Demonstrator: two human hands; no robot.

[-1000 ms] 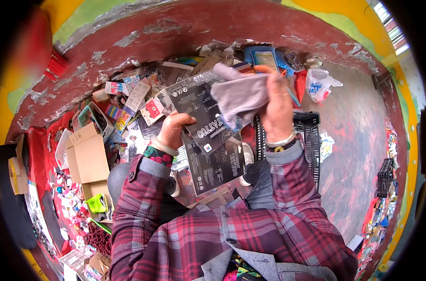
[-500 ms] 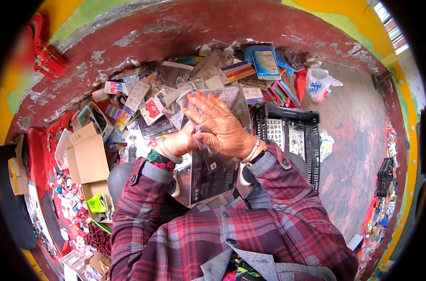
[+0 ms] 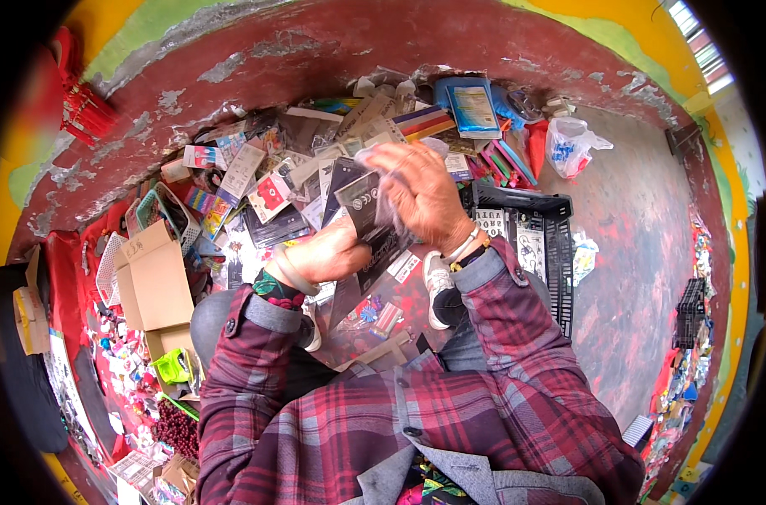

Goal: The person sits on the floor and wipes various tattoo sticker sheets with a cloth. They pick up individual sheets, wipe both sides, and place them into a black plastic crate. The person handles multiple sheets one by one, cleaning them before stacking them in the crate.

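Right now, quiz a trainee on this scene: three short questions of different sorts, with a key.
1. True or false: the left hand grips the dark flat package from its left side.
2. Multiple choice: the right hand lies with spread fingers on A) the cardboard box, B) the clear wrap on the package, C) the black crate.
3. Fill in: the white plastic bag lies to the person's ____.

Key: 1 true; 2 B; 3 right.

The right hand (image 3: 421, 198) hides much of the black packet (image 3: 375, 227).
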